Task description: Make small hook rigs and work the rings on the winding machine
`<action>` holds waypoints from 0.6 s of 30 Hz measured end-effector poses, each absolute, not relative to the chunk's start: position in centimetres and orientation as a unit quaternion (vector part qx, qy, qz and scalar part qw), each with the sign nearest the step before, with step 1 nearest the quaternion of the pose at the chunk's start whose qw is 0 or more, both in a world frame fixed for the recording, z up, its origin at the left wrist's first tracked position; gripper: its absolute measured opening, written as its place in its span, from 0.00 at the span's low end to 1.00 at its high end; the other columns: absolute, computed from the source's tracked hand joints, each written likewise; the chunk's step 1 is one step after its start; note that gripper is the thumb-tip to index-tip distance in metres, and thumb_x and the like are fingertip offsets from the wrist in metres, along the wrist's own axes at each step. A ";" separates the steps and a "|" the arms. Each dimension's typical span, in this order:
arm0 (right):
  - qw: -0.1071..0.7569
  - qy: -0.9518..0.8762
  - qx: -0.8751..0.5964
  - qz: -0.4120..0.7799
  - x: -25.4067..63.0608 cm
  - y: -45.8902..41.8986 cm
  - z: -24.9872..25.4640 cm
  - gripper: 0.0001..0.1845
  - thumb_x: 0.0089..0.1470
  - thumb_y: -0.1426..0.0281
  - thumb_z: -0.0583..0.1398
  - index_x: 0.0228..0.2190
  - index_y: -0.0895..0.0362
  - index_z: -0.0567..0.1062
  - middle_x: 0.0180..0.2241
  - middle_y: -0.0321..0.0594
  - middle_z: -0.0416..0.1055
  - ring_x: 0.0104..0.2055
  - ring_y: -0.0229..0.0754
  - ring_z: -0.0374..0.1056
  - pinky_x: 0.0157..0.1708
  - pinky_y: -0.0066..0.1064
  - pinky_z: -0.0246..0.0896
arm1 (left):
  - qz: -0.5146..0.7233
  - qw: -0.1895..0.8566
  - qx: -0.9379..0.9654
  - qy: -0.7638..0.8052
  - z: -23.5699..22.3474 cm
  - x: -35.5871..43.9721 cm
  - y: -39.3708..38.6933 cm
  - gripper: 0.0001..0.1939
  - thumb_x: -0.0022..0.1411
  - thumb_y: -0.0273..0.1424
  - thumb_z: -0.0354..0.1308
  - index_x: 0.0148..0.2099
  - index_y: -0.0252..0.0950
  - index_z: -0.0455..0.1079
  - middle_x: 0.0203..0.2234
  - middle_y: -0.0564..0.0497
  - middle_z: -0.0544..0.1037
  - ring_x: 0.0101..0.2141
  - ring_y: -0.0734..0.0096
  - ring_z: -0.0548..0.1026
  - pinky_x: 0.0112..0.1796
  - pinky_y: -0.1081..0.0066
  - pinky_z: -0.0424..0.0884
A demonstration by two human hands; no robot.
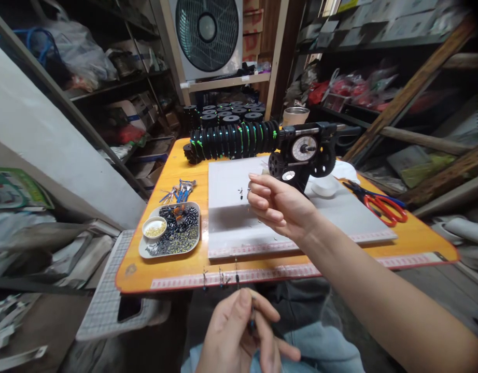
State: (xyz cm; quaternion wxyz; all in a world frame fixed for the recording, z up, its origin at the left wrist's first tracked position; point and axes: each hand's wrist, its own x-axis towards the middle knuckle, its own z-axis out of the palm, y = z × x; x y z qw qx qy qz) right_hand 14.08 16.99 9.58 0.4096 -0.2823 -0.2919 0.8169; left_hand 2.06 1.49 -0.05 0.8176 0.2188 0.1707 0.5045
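A: Table [184, 269], orange-topped, is carrying everything. White board [239, 223] is lying across its middle. What is sitting behind it?

B: Winding machine [303, 155], black, with a dial face, is standing at the board's far edge. A row of black spools [235, 140] is lying on its side to the left of it, with more spools stacked upright behind.

A: Smaller items?

B: Red-handled scissors [382, 204] are lying on the right of the table. A metal tray [172, 230] of small dark parts is sitting near the left corner, with a little dish of pale beads inside it.

A: Hands?

B: Right hand [280, 204] is hovering over the board just before the machine, fingers curled, thumb and forefinger pressed together. Whether they are pinching anything, I cannot tell; a line would be too fine to show. Left hand [239, 336] is working low, below the table's near edge, over the lap, pinching a thin dark piece [251, 318] between thumb and fingertips.

A: How is that piece likely handling?

B: Judging by its size, very light and slender, probably easy to drop or bend. Gripping it by the shaft with the fingertips, gently, is looking right.
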 end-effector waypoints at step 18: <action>0.429 -0.286 -0.287 0.807 14.4 16.9 9.7 0.21 0.60 0.69 0.52 0.18 0.59 0.53 0.14 0.34 0.57 0.08 0.27 0.46 0.06 0.18 0.32 | 0.467 0.845 0.114 0.236 0.5 1.2 0.4 0.19 0.62 0.41 0.58 0.30 0.27 0.74 0.15 0.49 0.72 0.19 0.73 0.74 0.26 0.75 0.71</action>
